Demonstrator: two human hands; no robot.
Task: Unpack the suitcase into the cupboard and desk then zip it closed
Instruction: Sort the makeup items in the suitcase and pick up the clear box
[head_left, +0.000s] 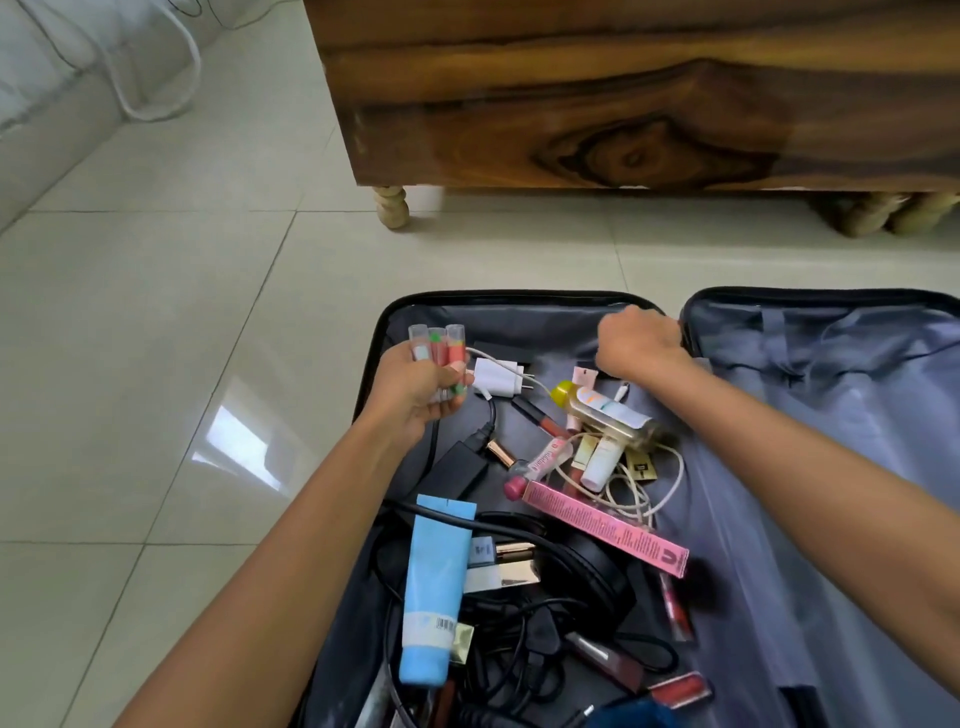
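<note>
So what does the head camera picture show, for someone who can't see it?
An open suitcase lies on the floor, full of makeup and cables. The left hand holds small tubes; the right hand is curled at the middle rim.

Bright, even daylight; window glare on floor tiles (234, 447) lower left; wide-angle bending at edges; slight softness throughout.

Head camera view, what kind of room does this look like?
Probably a bedroom or living room at home: a glossy tiled floor, a wooden cabinet on turned legs, pale upholstered furniture at the left, and an open suitcase of toiletries and cables.
</note>
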